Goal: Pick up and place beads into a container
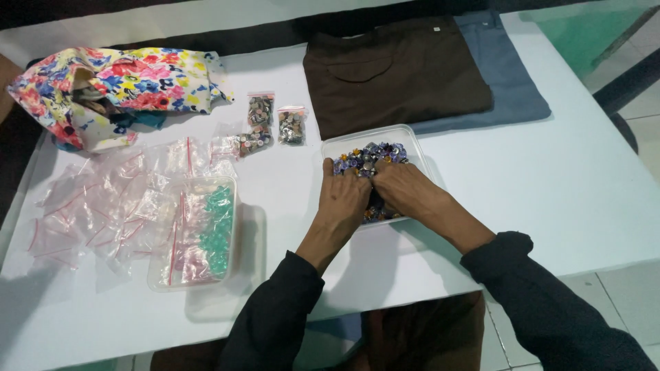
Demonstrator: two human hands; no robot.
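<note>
Both hands are in the clear plastic tray (411,141) at frame centre, just below the folded clothes. The tray holds a heap of small studs (371,156), purple, blue and metallic.

Left hand (345,196): palm down, fingers curled into the studs at the tray's left side. Can't tell if it's pinching anything; fingertips are buried.

Right hand (405,187): palm down, pressed against the left hand, fingers pointing toward the upper left into the same heap. Grip also not readable. The hands touch side by side and cover the lower half of the tray.

Both arms are in dark sleeves (275,323), coming in from the bottom edge.

Rest of the white counter (550,185):
- Upper centre: folded brown garment (392,69) lying on top of a folded grey-blue one (512,82), touching the tray's top edge.
- Left of the tray, well apart: second clear container (194,233) with pale green pieces (218,230) and small zip bags inside.
- Far left: loose scatter of empty clear zip bags with red seal strips (96,206).
- Upper centre-left: three small zip bags filled with metallic pieces (275,127), side by side.
- Upper left corner: floral fabric bag (113,86), open, on its side.
</note>
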